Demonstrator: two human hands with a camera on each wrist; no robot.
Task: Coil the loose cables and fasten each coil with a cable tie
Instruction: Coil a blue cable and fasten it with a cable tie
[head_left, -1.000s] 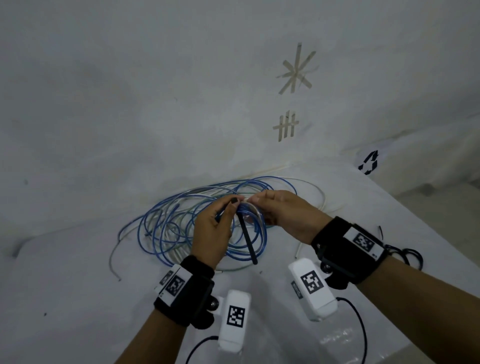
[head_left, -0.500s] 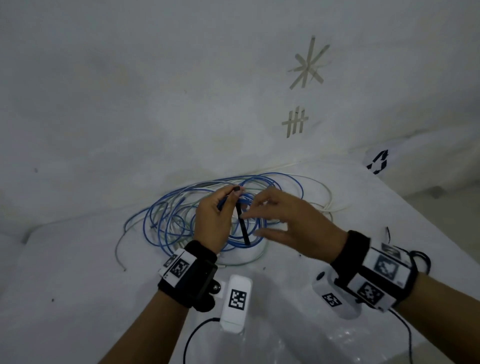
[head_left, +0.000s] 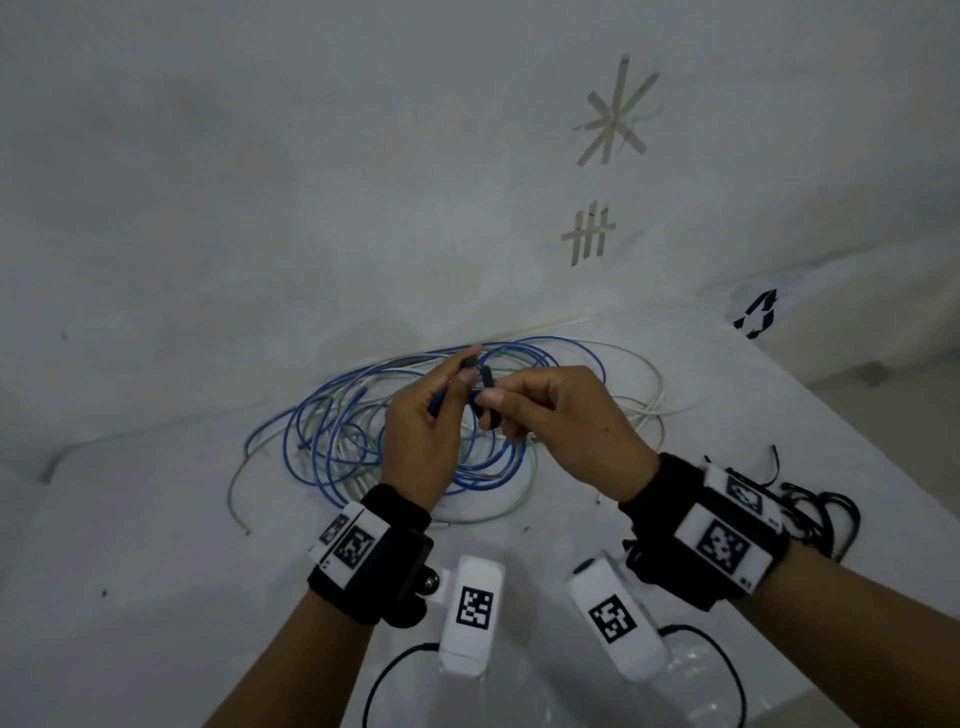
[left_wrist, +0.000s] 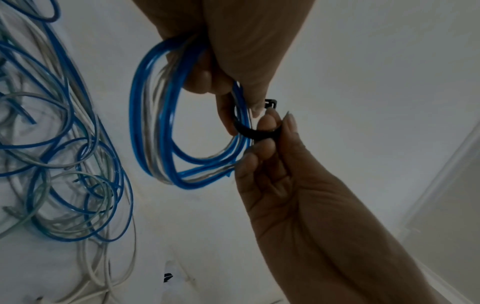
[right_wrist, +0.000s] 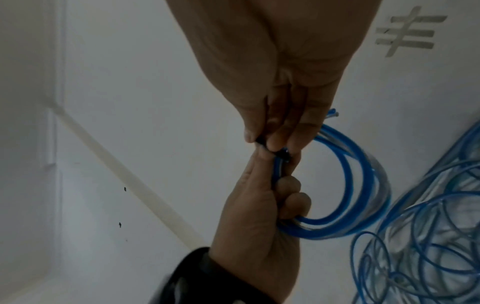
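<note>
My left hand (head_left: 439, 410) grips a small coil of blue and grey cable (left_wrist: 161, 131) (right_wrist: 350, 185), held above the table. A black cable tie (left_wrist: 255, 132) (head_left: 485, 389) wraps round the coil's strands. My right hand (head_left: 524, 405) pinches the tie's strap between thumb and fingers (left_wrist: 267, 123), right beside the left fingertips. The tie's square head (left_wrist: 270, 102) sticks out by the left thumb. In the right wrist view the tie (right_wrist: 283, 154) sits between both hands' fingertips.
A big loose tangle of blue and grey-white cables (head_left: 353, 436) lies on the white table (head_left: 156, 571) under and left of my hands. Black cords (head_left: 810, 514) lie at the right near the table's edge. Tape marks (head_left: 615, 119) are on the wall behind.
My right hand let go, opened and came back to pinch the tie. The tie, which hung straight down from the coil, is now bent round the strands.
</note>
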